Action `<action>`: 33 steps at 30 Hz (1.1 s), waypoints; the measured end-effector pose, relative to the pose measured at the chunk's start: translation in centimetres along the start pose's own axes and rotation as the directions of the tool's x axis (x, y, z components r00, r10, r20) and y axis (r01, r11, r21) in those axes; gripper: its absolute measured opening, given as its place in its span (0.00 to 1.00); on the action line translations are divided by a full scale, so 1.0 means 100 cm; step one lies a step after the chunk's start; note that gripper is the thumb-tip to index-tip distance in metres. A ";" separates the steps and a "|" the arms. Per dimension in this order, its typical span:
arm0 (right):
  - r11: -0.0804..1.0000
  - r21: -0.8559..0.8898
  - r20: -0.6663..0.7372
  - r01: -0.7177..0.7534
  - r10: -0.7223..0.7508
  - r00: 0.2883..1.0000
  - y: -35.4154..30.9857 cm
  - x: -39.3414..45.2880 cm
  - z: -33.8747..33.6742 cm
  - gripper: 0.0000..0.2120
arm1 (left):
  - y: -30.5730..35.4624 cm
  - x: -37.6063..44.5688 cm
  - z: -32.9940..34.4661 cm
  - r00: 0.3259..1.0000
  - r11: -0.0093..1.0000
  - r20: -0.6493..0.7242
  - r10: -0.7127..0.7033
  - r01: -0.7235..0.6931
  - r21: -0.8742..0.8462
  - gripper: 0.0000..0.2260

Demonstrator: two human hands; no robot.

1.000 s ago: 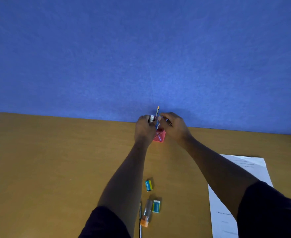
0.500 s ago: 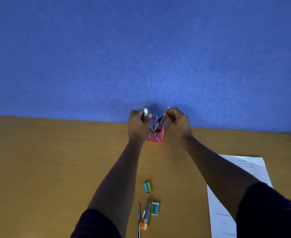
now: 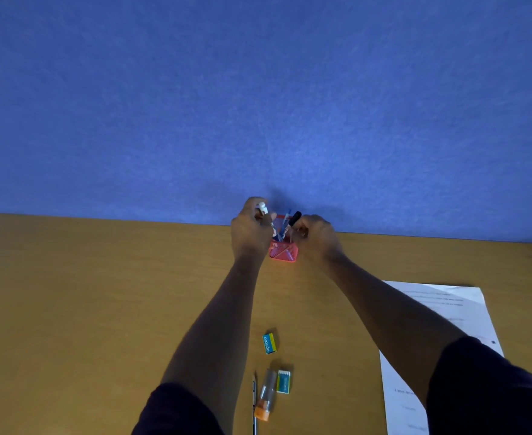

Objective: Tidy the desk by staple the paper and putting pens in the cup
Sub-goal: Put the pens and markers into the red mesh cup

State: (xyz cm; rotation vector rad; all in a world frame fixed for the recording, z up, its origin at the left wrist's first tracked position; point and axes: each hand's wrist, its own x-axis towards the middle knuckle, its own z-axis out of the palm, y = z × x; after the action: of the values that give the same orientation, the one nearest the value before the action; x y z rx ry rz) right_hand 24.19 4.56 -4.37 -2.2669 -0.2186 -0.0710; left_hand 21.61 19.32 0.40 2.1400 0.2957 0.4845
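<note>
Both hands meet at the far edge of the table [image 3: 85, 293], against the blue wall [image 3: 258, 89], on either side of a small pink mesh cup [image 3: 284, 253]. The left hand [image 3: 248, 231] has its fingers curled around a white-capped pen [image 3: 263, 210], whose cap pokes up above the knuckles while its lower end angles toward the cup's mouth. The right hand [image 3: 316, 235] pinches a black-capped pen [image 3: 293, 220] that leans into the cup from the right. A blue pen [image 3: 285, 221] stands tilted inside the cup between the two hands. Nearer the person, between the forearms, a small teal and yellow box [image 3: 270, 343] lies on the table, and closer still a stapler [image 3: 266, 395] with an orange end lies beside a second small teal box [image 3: 283, 382]. Just left of the stapler, a thin dark pen [image 3: 254, 406] lies lengthwise. White printed paper [image 3: 447, 312] rests flat on the table at the right, partly hidden under the right forearm and dark sleeve [image 3: 491, 390].
</note>
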 end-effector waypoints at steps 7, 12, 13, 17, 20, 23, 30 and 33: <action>1.000 -0.004 0.027 0.002 -0.002 1.000 0.006 -0.003 0.000 0.09 | -0.006 -0.006 0.012 0.995 0.974 0.066 0.074 -0.087 0.208 0.11; 1.000 -0.029 0.015 0.009 -0.009 1.000 0.008 -0.003 0.000 0.10 | 0.002 -0.003 0.020 0.975 0.936 0.172 0.139 -0.186 0.298 0.15; 0.999 -0.032 0.014 0.007 -0.007 1.000 0.007 -0.003 0.000 0.10 | 0.004 -0.003 0.020 0.970 0.926 0.188 0.156 -0.210 0.313 0.15; 0.999 -0.043 0.035 0.014 -0.012 0.999 0.006 -0.002 0.000 0.10 | 0.009 -0.007 0.026 0.958 0.898 0.244 0.148 -0.234 0.373 0.09; 0.997 -0.072 0.046 0.017 -0.013 0.999 0.008 -0.002 -0.001 0.09 | 0.013 -0.009 0.032 0.956 0.886 0.277 0.094 -0.207 0.415 0.13; 0.997 -0.079 0.055 0.016 -0.011 0.998 0.010 -0.003 -0.002 0.08 | 0.014 -0.008 0.037 0.966 0.896 0.254 0.051 -0.157 0.416 0.12; 1.000 -0.004 0.074 0.023 -0.023 0.997 0.012 -0.006 -0.002 0.09 | 0.011 0.003 0.022 0.987 0.959 -0.022 0.159 -0.149 0.241 0.03; 1.000 0.007 0.073 0.026 -0.027 0.997 0.013 -0.006 0.000 0.09 | 0.011 0.011 0.013 0.980 0.977 -0.122 0.160 -0.139 0.159 0.03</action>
State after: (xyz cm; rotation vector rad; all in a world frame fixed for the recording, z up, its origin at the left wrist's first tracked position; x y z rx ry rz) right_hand 23.80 3.69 -5.43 -2.2627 -0.2873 -0.0011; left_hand 23.24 18.19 0.87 2.2912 0.2535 0.7155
